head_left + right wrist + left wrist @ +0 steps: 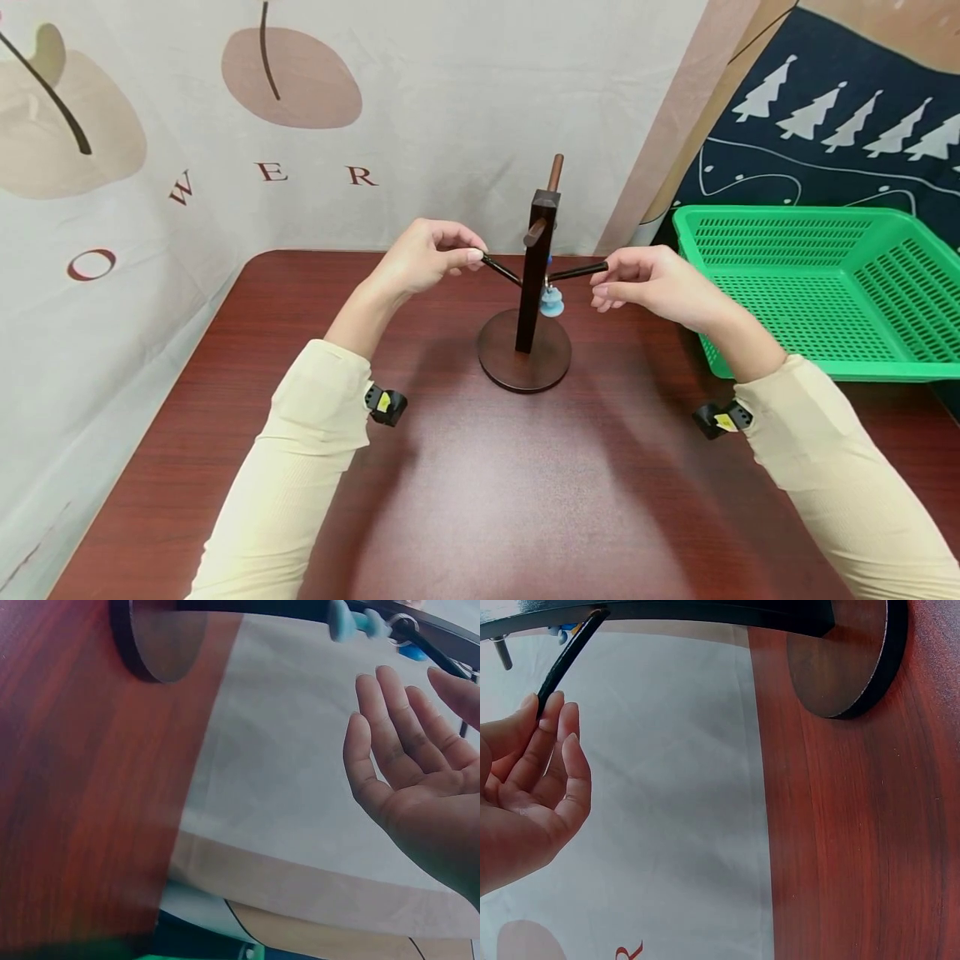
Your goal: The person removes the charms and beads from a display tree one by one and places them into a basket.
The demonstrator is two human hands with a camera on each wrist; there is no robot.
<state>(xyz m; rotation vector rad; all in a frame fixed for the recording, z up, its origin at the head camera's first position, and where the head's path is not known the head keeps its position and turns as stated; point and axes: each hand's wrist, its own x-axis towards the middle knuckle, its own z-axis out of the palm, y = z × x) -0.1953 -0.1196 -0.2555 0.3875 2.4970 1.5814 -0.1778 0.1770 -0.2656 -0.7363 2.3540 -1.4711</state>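
Note:
A dark wooden stand with a post [534, 283] and round base [525, 367] stands upright on the table, with several pegs sticking out of its post. My left hand [423, 258] pinches the tip of the black left peg [568, 664] between thumb and fingers. By the tip of the black right peg [577, 272] is my right hand [652, 283], its fingers loosely bent; contact with the tip is unclear. A light blue charm with rounded discs [552, 302] hangs from that peg by a metal ring [405, 621]. A darker blue piece [412, 652] shows beside it.
A green plastic basket [840, 371] sits at the table's right side. The reddish-brown table [480, 500] reaches back to a printed cloth [465, 100]. Brown pegs [556, 172] project from the post's upper part, one pointing forward.

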